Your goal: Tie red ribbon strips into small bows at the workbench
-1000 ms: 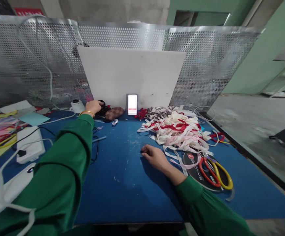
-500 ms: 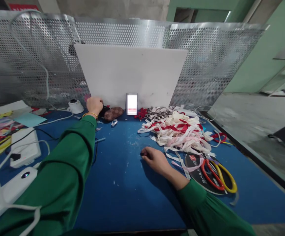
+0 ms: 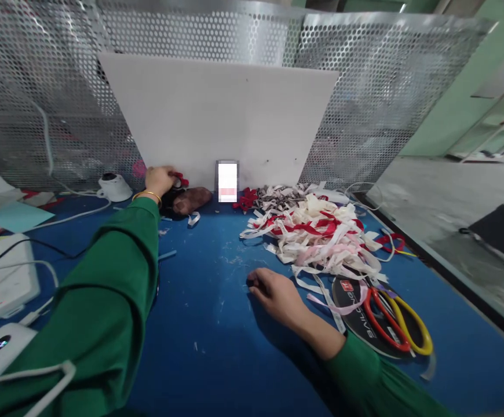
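My left hand (image 3: 160,180) reaches to the back of the blue table, by the foot of the white board (image 3: 226,116). Its fingers are closed on a small red piece (image 3: 181,179), above a dark item and beside a brown checked pouch (image 3: 192,200). My right hand (image 3: 271,294) rests on the table at centre, fingers pinched together around a small dark object (image 3: 252,279) too small to name. Right of it lies a heap of white, pink and red ribbon scraps (image 3: 321,231).
A phone (image 3: 227,180) leans against the board. Red and yellow scissors (image 3: 397,321) lie on a black round pad (image 3: 356,315) at right. At left are a white power strip (image 3: 6,284), cables, papers (image 3: 17,216) and a small white device (image 3: 115,187).
The view has shifted a little closer and to the right. A red piece now shows at my left fingertips. My right hand has stayed at nearly the same place, still pinched.
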`<state>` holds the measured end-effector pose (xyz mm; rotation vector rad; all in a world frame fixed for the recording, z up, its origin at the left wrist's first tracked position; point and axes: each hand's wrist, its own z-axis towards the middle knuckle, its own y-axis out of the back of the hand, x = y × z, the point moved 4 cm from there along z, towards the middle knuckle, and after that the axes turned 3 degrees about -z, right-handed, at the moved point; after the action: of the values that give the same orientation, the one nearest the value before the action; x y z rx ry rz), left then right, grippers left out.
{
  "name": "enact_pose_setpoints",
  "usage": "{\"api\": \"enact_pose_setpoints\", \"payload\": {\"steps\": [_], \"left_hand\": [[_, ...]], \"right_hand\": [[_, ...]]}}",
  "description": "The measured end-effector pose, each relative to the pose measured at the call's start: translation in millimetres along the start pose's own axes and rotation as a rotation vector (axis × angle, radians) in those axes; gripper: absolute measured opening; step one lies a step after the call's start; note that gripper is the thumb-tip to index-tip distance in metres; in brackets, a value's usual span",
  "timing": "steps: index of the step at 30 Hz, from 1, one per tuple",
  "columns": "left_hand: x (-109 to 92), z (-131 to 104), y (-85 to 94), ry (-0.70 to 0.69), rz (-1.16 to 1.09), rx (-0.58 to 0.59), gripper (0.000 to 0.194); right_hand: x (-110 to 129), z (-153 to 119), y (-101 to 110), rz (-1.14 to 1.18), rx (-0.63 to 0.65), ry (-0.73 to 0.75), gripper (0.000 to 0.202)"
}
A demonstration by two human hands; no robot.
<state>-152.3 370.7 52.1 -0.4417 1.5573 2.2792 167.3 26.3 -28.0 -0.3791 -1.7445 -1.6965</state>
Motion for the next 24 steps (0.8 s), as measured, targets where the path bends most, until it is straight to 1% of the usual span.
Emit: {"api": "enact_pose_setpoints", "payload": {"steps": [2, 4, 7, 10, 12, 13, 16, 18, 19, 22, 24], "left_hand": [[5.1, 0.7, 8.5, -0.031, -0.104, -0.109, 0.024], [9.9, -0.4, 14.4, -0.047, -0.234, -0.175, 0.024], [12.6, -5.3, 19.4, -0.059, -0.384, -0.194, 0.021], [8.8, -13.2, 23.9, -0.051, -0.469, -0.205, 0.019], [3.8, -17.9, 24.4, -0.02, -0.52, -0.169, 0.017], [1.8, -19.6, 23.1, 0.025, -0.554, -0.13, 0.016], [-0.1, -23.1, 15.0, 0.253, -0.66, -0.001, 0.012], [1.0, -24.4, 10.0, 0.399, -0.691, 0.052, 0.012], [1.6, -24.7, 8.3, 0.447, -0.695, 0.073, 0.013], [4.1, -26.3, 5.5, 0.548, -0.735, 0.143, 0.015], [4.7, -28.3, 5.0, 0.584, -0.789, 0.198, 0.013]], "right_hand": [[0.4, 0.0, -0.1, -0.002, 0.003, -0.006, 0.016], [0.9, 0.2, 0.0, -0.011, 0.005, -0.015, 0.016], [1.4, 0.8, 0.0, -0.027, 0.003, -0.022, 0.015], [1.3, 1.5, -0.4, -0.034, 0.006, -0.025, 0.014], [1.0, 1.9, -0.5, -0.038, 0.004, -0.029, 0.014], [0.9, 2.0, -0.4, -0.038, 0.002, -0.031, 0.014], [0.8, 2.1, -0.2, -0.031, -0.006, -0.026, 0.013], [0.6, 2.2, -0.1, -0.025, -0.006, -0.023, 0.014], [0.4, 2.2, -0.1, -0.023, -0.006, -0.023, 0.014], [0.0, 2.0, -0.1, -0.021, -0.005, -0.02, 0.014], [0.3, 1.7, 0.1, -0.016, -0.008, -0.01, 0.014]]}}
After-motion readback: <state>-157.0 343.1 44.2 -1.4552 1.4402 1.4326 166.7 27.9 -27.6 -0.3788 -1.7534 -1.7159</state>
